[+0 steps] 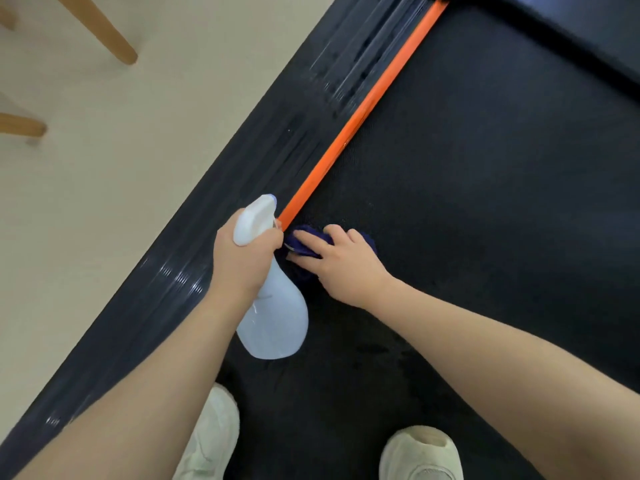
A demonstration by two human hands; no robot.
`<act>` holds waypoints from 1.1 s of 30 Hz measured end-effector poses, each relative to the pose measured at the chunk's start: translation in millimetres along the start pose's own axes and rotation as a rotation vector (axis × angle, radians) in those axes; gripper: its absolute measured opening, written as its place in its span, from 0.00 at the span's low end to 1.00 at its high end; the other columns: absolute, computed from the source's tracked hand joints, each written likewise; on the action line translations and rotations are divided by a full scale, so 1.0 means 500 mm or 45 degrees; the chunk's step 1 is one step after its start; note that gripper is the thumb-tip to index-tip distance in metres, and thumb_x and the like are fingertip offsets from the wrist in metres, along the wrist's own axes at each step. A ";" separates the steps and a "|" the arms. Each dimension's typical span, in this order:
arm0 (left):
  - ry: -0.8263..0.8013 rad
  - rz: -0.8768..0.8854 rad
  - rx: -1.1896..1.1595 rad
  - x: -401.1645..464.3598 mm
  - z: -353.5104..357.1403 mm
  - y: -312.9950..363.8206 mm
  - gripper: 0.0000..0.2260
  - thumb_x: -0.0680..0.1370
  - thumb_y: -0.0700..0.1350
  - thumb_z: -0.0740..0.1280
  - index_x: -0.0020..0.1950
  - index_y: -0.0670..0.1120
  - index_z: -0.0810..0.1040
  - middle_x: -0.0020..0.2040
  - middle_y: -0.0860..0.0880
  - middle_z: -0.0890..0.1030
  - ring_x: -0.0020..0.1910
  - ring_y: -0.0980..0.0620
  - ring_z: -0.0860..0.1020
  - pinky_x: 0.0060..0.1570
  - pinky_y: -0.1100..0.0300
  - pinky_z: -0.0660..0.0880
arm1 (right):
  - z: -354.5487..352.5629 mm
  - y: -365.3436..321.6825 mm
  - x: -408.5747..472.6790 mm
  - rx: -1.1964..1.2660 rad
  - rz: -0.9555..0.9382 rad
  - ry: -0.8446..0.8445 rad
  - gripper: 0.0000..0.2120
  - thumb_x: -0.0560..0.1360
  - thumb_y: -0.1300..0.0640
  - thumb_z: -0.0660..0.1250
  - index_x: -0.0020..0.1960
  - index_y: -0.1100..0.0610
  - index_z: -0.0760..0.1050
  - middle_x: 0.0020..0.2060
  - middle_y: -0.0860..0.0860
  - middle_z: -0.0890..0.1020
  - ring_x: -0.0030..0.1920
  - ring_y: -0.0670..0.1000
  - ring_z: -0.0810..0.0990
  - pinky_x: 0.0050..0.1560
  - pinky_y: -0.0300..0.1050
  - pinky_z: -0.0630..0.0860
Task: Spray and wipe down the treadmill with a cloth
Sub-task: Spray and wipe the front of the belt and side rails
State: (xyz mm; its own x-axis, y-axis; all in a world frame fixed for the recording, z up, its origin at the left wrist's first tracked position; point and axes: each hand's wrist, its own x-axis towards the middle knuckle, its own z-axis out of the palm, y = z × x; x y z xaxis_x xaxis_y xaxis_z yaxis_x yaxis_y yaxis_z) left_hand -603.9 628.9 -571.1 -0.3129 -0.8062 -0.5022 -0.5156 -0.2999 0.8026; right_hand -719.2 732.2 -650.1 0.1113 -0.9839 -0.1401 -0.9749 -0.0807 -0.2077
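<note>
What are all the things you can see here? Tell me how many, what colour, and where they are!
treadmill belt: one, black, fills the right and middle of the view
orange strip: one, orange, runs along the belt's left edge
side rail: one, dark and ridged, left of the orange strip
floor: one, cream, on the left
wooden legs: at least three, light brown, on the floor at upper left
spray bottle: one, white, held in the left hand above the belt's left edge
cloth: one, dark purple, on the belt under the right hand
shoes: two, pale cream, on the belt at the bottom
left hand: grips the bottle's neck
right hand: presses the cloth
</note>
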 end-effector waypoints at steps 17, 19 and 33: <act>0.028 -0.223 -0.158 0.077 -0.024 0.115 0.15 0.69 0.40 0.65 0.54 0.49 0.79 0.50 0.43 0.80 0.47 0.49 0.77 0.25 0.65 0.71 | -0.153 0.143 0.174 0.491 0.641 0.559 0.22 0.78 0.65 0.58 0.71 0.55 0.67 0.71 0.55 0.65 0.62 0.60 0.65 0.63 0.48 0.62; 0.014 -0.211 -0.173 0.090 -0.043 0.102 0.15 0.66 0.41 0.65 0.52 0.49 0.79 0.51 0.41 0.80 0.51 0.46 0.78 0.23 0.64 0.72 | -0.150 0.169 0.234 0.390 0.654 0.496 0.22 0.79 0.63 0.56 0.72 0.53 0.66 0.72 0.53 0.65 0.63 0.60 0.65 0.63 0.52 0.62; 0.245 -0.262 -0.390 0.081 -0.136 0.005 0.11 0.58 0.39 0.62 0.36 0.34 0.73 0.36 0.44 0.72 0.38 0.50 0.70 0.41 0.53 0.67 | -0.036 -0.054 0.281 0.266 -0.248 0.255 0.20 0.69 0.59 0.54 0.51 0.57 0.82 0.60 0.55 0.79 0.60 0.63 0.76 0.53 0.55 0.73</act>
State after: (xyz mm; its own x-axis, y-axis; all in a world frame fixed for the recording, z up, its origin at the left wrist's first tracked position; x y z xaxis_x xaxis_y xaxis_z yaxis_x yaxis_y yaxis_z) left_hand -563.6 560.8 -567.8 -0.0581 -0.7854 -0.6162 -0.2817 -0.5793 0.7649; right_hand -680.9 593.1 -647.0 0.2313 -0.9666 0.1100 -0.8762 -0.2562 -0.4081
